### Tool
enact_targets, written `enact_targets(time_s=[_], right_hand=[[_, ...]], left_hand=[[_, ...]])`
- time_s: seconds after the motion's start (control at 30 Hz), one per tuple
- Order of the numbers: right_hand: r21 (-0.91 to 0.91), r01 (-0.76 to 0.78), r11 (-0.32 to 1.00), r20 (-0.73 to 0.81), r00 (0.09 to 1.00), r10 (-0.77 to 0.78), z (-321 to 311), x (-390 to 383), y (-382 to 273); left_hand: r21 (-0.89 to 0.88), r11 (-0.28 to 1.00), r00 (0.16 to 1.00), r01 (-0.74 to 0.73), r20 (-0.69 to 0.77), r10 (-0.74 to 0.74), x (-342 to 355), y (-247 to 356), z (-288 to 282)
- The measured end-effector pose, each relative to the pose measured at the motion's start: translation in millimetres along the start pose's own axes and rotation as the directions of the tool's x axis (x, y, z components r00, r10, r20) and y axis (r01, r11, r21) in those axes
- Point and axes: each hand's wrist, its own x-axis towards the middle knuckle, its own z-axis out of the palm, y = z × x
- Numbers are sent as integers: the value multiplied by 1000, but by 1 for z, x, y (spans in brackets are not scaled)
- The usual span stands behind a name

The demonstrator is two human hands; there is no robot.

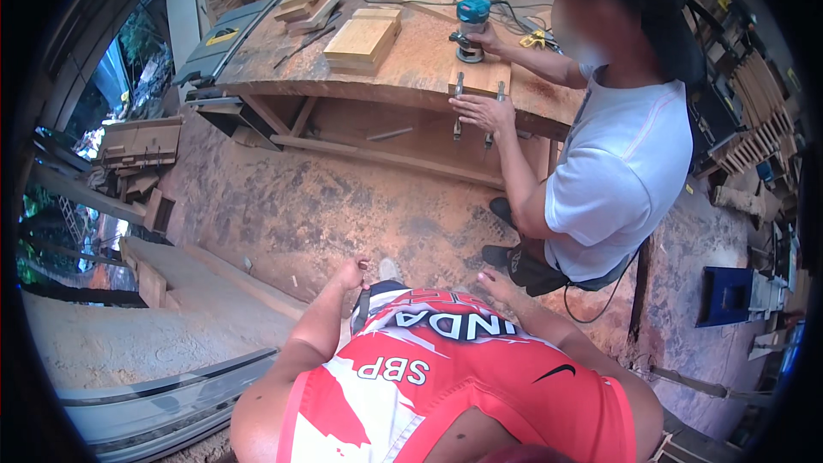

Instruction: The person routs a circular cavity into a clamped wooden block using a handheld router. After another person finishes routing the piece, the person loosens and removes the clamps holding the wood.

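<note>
The teal router (472,19) stands well beyond the wearer's parted, empty left fingers (361,261); whether right fingers (488,278) grip is unclear.

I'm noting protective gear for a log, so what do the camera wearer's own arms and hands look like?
Both arms are bare to the shoulder, beneath a sleeveless red jersey with white patches. The left hand and right hand show no gloves.

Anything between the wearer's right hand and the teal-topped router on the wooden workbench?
Yes: the co-worker's nearer hand and two metal clamps at the front edge of the wooden workbench lie between the right hand and the teal-topped router.
</note>
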Motion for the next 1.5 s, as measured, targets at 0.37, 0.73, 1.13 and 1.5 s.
enact_targets(time_s=[0.37,0.73,1.13,1.5], right_hand=[[39,9,999,-68,998,-6,-3,-4,25],[108,-28,994,-20,999,30,-6,-5,51],[18,-60,998,-128,990,62,-19,-22,55],[91,-118,989,-80,989,125,-27,-30,54]], left_hand=[[324,946,989,-18,-134,65,-1,1,-5],[342,939,996,-31,-69,58,-5,6,2],[319,947,996,-37,-67,62,-2,17,6],[383,921,994,-65,-60,94,4,13,3]])
